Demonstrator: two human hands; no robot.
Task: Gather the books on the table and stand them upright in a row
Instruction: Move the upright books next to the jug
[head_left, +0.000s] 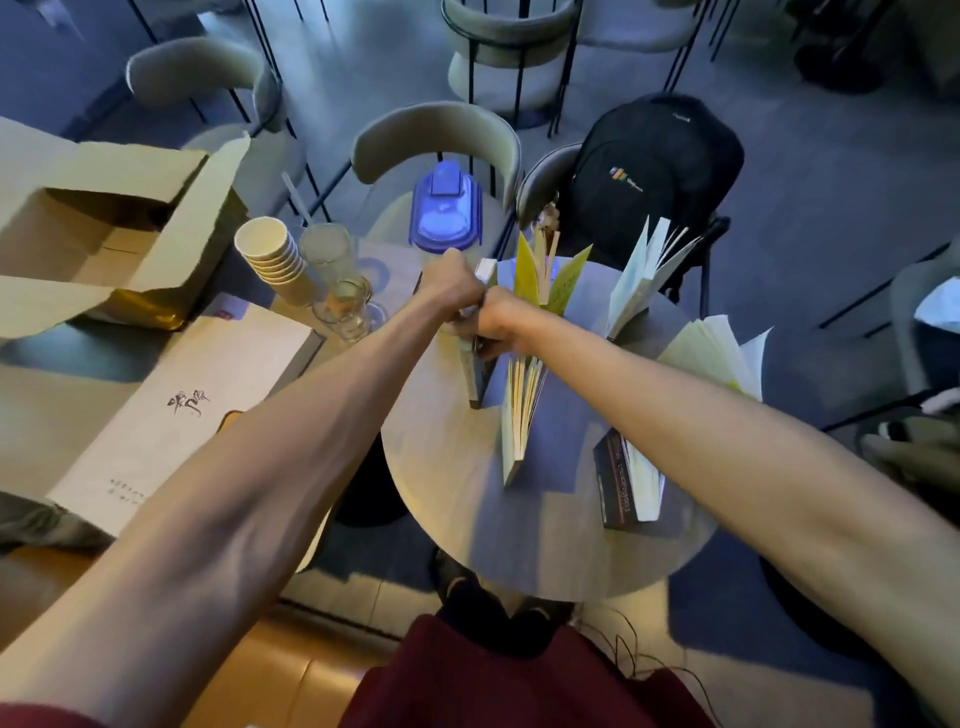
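**A:** Nearest me are my own forearms, crossing over the round counter (467, 519). Both hands meet at the far side on the grey book (475, 371).

**B:** What does each grip have?

**A:** Left hand (451, 283) is a closed fist over the top of the grey book. Right hand (493, 325) is curled shut against its side, touching the left. I judge both have that one book, though the fingers themselves are hidden from me.

**B:** And the other books?

**A:** The grey one stands on edge. Just beside it a cream book (519, 415) stands with pages slightly splayed. Behind is a yellow book (540, 275) fanned open, a white book (644, 275) fanned at the far right, a dark book (626, 480) near me, and a loose-paged one (719, 353) at the right rim.

**B:** How would you do this step well?

**A:** Square the grey book's bottom edge flat, press the covers closed, then ease off slowly to test that it stands. I'd slide the cream one against it for support. Glasses (343, 291) and cups (275, 260) sit near my left wrist, so I'd keep that elbow in.
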